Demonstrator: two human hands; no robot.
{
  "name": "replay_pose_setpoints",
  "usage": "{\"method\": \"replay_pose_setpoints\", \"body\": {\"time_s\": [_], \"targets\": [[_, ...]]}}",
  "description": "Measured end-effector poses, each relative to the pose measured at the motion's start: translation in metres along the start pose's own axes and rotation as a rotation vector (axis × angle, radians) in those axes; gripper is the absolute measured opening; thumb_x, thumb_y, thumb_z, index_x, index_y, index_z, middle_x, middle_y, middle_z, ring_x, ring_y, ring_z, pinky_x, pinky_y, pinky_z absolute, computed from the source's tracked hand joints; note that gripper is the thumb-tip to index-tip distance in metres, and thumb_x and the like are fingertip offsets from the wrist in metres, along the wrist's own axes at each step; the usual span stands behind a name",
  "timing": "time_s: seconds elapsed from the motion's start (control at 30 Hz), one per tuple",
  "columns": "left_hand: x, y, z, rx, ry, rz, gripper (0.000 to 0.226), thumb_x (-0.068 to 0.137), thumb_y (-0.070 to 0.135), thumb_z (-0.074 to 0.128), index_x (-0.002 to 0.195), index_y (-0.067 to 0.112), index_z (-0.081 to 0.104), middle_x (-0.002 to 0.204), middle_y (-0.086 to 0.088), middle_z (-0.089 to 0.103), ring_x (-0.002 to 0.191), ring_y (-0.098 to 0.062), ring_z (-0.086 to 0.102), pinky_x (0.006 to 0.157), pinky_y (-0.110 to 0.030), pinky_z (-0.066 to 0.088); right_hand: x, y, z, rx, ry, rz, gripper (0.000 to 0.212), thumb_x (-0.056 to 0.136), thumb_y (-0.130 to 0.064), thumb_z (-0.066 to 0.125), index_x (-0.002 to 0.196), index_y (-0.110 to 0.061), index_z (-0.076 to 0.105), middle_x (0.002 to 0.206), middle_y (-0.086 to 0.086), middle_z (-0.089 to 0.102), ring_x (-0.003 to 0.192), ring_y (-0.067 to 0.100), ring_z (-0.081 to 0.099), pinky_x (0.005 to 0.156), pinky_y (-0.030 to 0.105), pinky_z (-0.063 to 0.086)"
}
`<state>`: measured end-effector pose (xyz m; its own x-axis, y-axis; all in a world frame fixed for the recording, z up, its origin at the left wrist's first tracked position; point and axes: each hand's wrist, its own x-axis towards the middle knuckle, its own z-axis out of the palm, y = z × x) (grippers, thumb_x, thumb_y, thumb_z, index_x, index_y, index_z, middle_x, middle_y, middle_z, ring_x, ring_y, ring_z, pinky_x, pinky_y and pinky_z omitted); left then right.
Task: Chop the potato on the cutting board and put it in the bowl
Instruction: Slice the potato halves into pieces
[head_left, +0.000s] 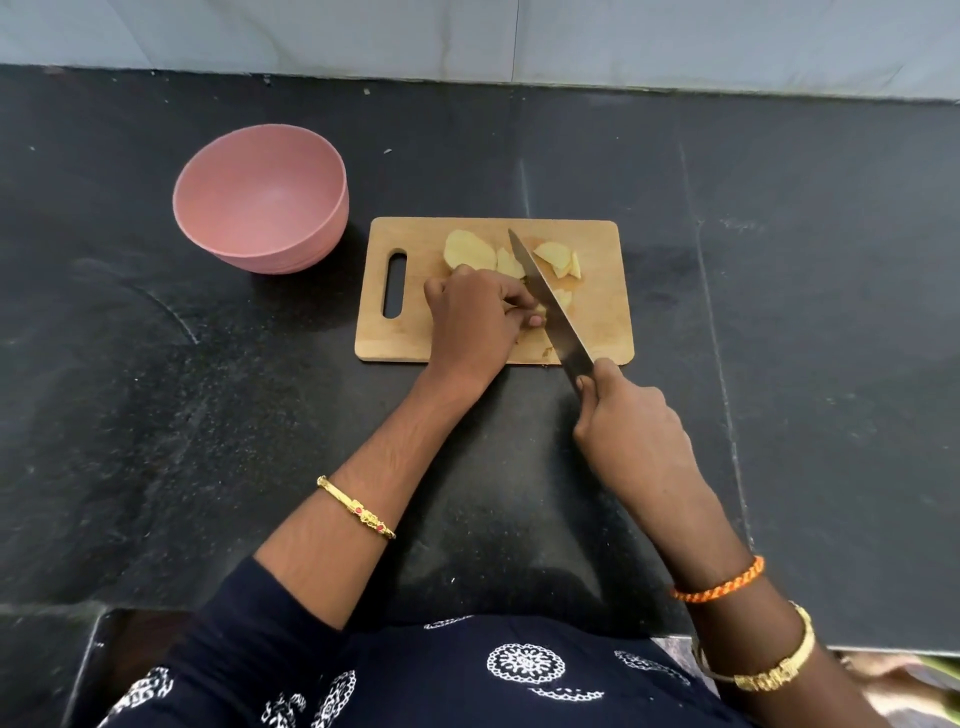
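Potato (470, 250) is found peeled and partly cut on the board (602, 322), which lies flat on the dark desk (156, 415) near the middle, its long sides parallel to the desk's far edge. A large pale piece is seen toward the board's far side, left of the knife; thinner slices (561, 259) are lying toward the far right part of the board, right of the blade. A further small piece is pinned under the fingertips of the left hand (470, 317), close to the board's middle. That hand is curled down, knuckles up, its fingers closed upon this piece; how much potato is beneath it cannot be told, since the hand covers it.

Knife (545, 301) is held by the right hand (631, 431), which is clenched around the handle just off the board's near edge. The handle itself is hidden within the fist. The blade is laid diagonally across the board, tip toward the far edge, and is set just beside the left fingertips. Whether the edge is touching the board cannot be told.

Bowl (260, 197), pink, is standing upright on the desk, just beside the board's far left corner, apart from it. No potato is seen inside it. The board's handle slot (395, 283) is turned toward the bowl side.

Bangles are worn on both forearms, and a dark patterned sleeve (234, 623) is seen at the desk's near edge.
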<state>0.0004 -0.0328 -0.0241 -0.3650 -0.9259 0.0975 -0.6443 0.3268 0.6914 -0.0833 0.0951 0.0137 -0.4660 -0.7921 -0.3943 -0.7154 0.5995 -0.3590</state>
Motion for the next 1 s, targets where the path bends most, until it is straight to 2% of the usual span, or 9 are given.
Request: {"method": "replay_pose_setpoints", "body": {"time_s": [0.1, 0.2, 0.3, 0.43, 0.6, 0.7, 0.8, 0.87, 1.0], "targets": [[0.000, 0.000, -0.001, 0.022, 0.013, 0.009, 0.010, 0.078, 0.027, 0.074, 0.088, 0.025, 0.075, 0.088, 0.012, 0.072, 0.099, -0.011, 0.053, 0.074, -0.026, 0.014, -0.011, 0.005, 0.000, -0.001, -0.014, 0.017, 0.020, 0.102, -0.034, 0.029, 0.095, -0.017, 0.036, 0.070, 0.004, 0.042, 0.070, 0.029, 0.046, 0.065, 0.036, 0.038], [0.000, 0.001, -0.002, 0.013, 0.008, 0.000, 0.010, 0.078, 0.028, 0.074, 0.087, 0.025, 0.075, 0.087, 0.011, 0.072, 0.099, -0.011, 0.053, 0.074, -0.026, 0.013, -0.019, 0.015, -0.011, 0.002, -0.055, 0.023, 0.023, 0.101, -0.036, 0.031, 0.093, -0.017, 0.043, 0.078, 0.007, 0.053, 0.072, 0.030, 0.052, 0.067, 0.037, 0.043], [-0.001, 0.001, -0.002, -0.003, 0.008, -0.025, 0.012, 0.075, 0.030, 0.075, 0.086, 0.024, 0.075, 0.087, 0.011, 0.071, 0.098, -0.012, 0.053, 0.080, -0.029, 0.018, -0.022, 0.018, -0.022, 0.076, 0.004, -0.007, 0.025, 0.100, -0.035, 0.033, 0.086, -0.019, 0.044, 0.076, 0.010, 0.058, 0.070, 0.032, 0.055, 0.065, 0.037, 0.046], [-0.008, 0.001, 0.001, -0.021, 0.070, -0.043, 0.015, 0.073, 0.034, 0.076, 0.085, 0.025, 0.074, 0.088, 0.013, 0.070, 0.098, -0.012, 0.053, 0.081, -0.030, 0.020, -0.008, 0.009, -0.022, 0.156, 0.068, -0.050, 0.025, 0.100, -0.034, 0.036, 0.080, -0.020, 0.043, 0.075, 0.010, 0.057, 0.067, 0.031, 0.054, 0.060, 0.033, 0.040], [-0.010, -0.001, 0.005, -0.029, 0.056, -0.050, 0.013, 0.077, 0.031, 0.074, 0.090, 0.027, 0.073, 0.091, 0.013, 0.070, 0.100, -0.013, 0.054, 0.077, -0.029, 0.019, 0.005, 0.001, -0.013, 0.091, 0.043, -0.049, 0.020, 0.101, -0.032, 0.035, 0.095, -0.017, 0.046, 0.072, 0.003, 0.047, 0.064, 0.023, 0.047, 0.064, 0.032, 0.040], [-0.012, 0.001, 0.003, -0.093, 0.075, -0.072, 0.011, 0.075, 0.024, 0.077, 0.083, 0.027, 0.070, 0.084, 0.014, 0.068, 0.094, -0.011, 0.057, 0.071, -0.026, 0.014, 0.006, -0.002, -0.010, 0.078, 0.044, -0.025, 0.019, 0.102, -0.033, 0.034, 0.095, -0.018, 0.044, 0.069, 0.001, 0.045, 0.059, 0.017, 0.046, 0.064, 0.033, 0.042], [-0.013, 0.002, 0.001, -0.127, 0.081, -0.075, 0.017, 0.075, 0.019, 0.076, 0.079, 0.027, 0.062, 0.078, 0.013, 0.066, 0.087, -0.009, 0.059, 0.070, -0.026, 0.015, 0.009, -0.004, -0.007, 0.067, 0.028, -0.012, 0.022, 0.101, -0.035, 0.033, 0.102, -0.018, 0.047, 0.082, 0.008, 0.056, 0.072, 0.025, 0.058, 0.071, 0.044, 0.054], [-0.013, 0.003, 0.000, -0.139, 0.081, -0.064, 0.023, 0.076, 0.015, 0.075, 0.079, 0.027, 0.056, 0.079, 0.011, 0.066, 0.086, -0.008, 0.060, 0.072, -0.026, 0.016, 0.010, -0.006, -0.006, 0.063, 0.007, -0.014, 0.023, 0.101, -0.035, 0.033, 0.103, -0.017, 0.047, 0.087, 0.010, 0.058, 0.077, 0.028, 0.060, 0.074, 0.047, 0.055], [-0.013, 0.001, 0.001, -0.114, 0.099, -0.055, 0.026, 0.075, 0.013, 0.074, 0.081, 0.023, 0.051, 0.079, 0.008, 0.067, 0.085, -0.008, 0.062, 0.073, -0.026, 0.017, 0.009, -0.007, -0.004, 0.065, -0.030, 0.002, 0.020, 0.102, -0.033, 0.033, 0.099, -0.017, 0.043, 0.081, 0.007, 0.051, 0.074, 0.024, 0.055, 0.071, 0.042, 0.052]]}}
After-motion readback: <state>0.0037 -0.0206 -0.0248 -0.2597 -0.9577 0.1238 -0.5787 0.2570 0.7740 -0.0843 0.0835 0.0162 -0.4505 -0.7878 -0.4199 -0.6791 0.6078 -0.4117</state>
